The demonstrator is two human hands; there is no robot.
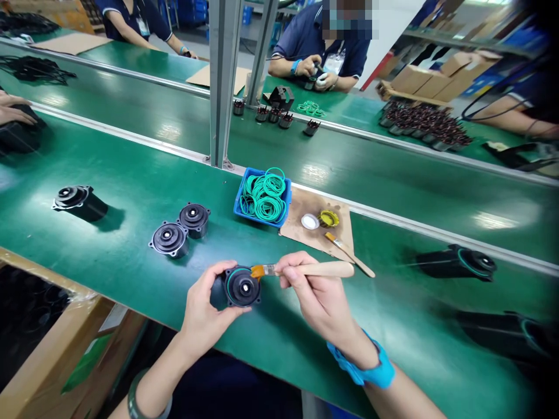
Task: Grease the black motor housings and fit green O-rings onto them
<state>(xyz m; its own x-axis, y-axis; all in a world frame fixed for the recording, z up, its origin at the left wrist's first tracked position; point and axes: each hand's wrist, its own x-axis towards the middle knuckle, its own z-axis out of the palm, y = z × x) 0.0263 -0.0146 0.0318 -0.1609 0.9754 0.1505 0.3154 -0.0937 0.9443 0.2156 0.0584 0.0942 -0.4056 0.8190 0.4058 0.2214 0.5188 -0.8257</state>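
Note:
My left hand (205, 311) grips a black round motor housing (243, 289) by its sides, thumb at the front and fingers at the back. A green rubber ring (230, 280) lies around the housing's raised top. In my right hand (312, 291) is a paint brush (323, 269) with a pale wooden handle, held level. Its orange bristles touch the right part of the housing's rim, near the ring. Two similar housings (169, 238) without a visible green ring stand touching each other to the left. Farther left is another housing (81, 201).
A blue bin (239, 214) holds green rings. On stained cardboard (297, 203) are a white cap (310, 222), a yellow cup (328, 219) and a second brush (349, 254). Ringed housings (458, 262) lie at right. A metal post (222, 87) rises behind; co-workers (323, 46) sit across.

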